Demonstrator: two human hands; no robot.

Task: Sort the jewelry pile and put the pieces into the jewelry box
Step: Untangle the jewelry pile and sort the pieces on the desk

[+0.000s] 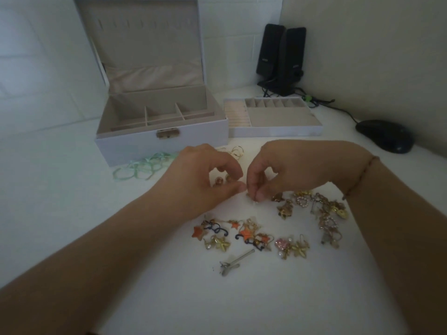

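A white jewelry box [135, 147] stands open at the back, its beige compartments bare. Its removed tray [273, 132] lies to the right of it. Loose jewelry is spread on the white table: orange star pieces [244, 232], gold starfish pieces [296, 249], a tangled gold heap [326, 213] and a silver pin [235, 261]. My left hand [205, 175] and my right hand [287, 168] meet fingertip to fingertip above the table, both pinching a tiny pale piece [251, 199] too small to identify. Two round gold beads [221, 181] sit under my left palm.
A mint green ribbon [142, 166] lies in front of the box, gold hoops [234, 151] beside it. Black speakers [280, 56] with cables stand at the back right corner, and a black mouse [384, 135] rests at the right. Walls close the back and right.
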